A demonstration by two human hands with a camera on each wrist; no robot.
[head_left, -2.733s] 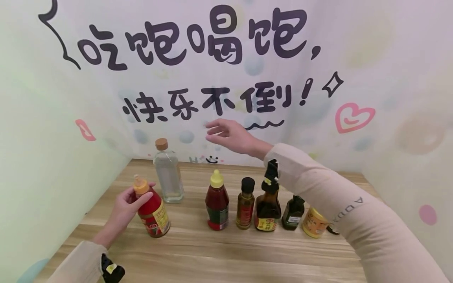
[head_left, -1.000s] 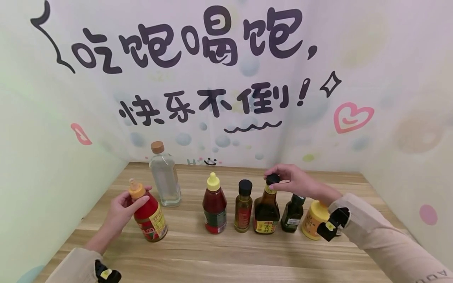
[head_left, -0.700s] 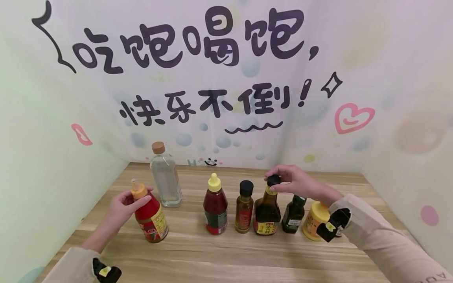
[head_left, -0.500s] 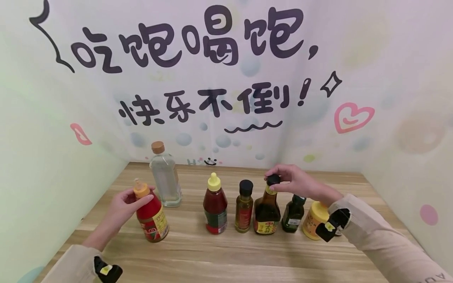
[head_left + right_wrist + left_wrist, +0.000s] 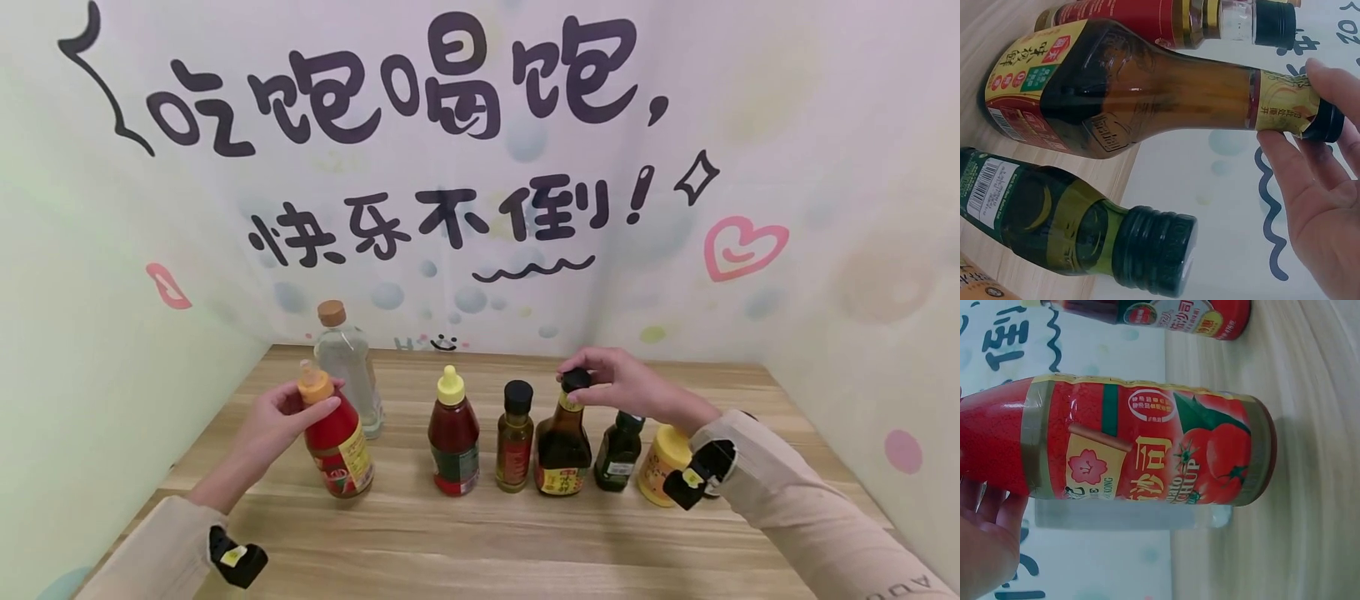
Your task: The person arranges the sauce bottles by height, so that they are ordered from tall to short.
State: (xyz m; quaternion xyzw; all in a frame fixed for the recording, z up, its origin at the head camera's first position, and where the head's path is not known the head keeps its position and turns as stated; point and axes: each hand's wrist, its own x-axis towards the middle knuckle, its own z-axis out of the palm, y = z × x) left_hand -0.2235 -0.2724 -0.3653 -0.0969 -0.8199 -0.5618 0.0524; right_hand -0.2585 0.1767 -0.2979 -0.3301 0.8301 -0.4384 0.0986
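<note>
At the left, my left hand [image 5: 292, 417] grips a red ketchup bottle [image 5: 337, 450] with an orange cap round its upper part. The left wrist view shows its tomato label [image 5: 1160, 444] upright; I cannot tell if its base touches the table. My right hand [image 5: 622, 385] pinches the black cap and neck of a soy sauce bottle [image 5: 564, 446], which stands on the table. In the right wrist view, thumb and fingers lie on either side of that cap [image 5: 1329, 122]. Just behind the ketchup bottle stands a clear bottle [image 5: 348, 358] with a brown cap, partly hidden.
Between the hands stand a dark red sauce bottle [image 5: 453, 442] with a yellow tip and a small oil bottle [image 5: 515, 442]. Right of the soy sauce are a dark green bottle [image 5: 619, 454] and a yellow tub [image 5: 666, 467]. A printed cloth [image 5: 450, 250] hangs behind the wooden table [image 5: 450, 558].
The right hand came down from above the bottles onto the soy sauce cap and has stayed there. Lately the left hand has shifted the ketchup bottle slightly right and back.
</note>
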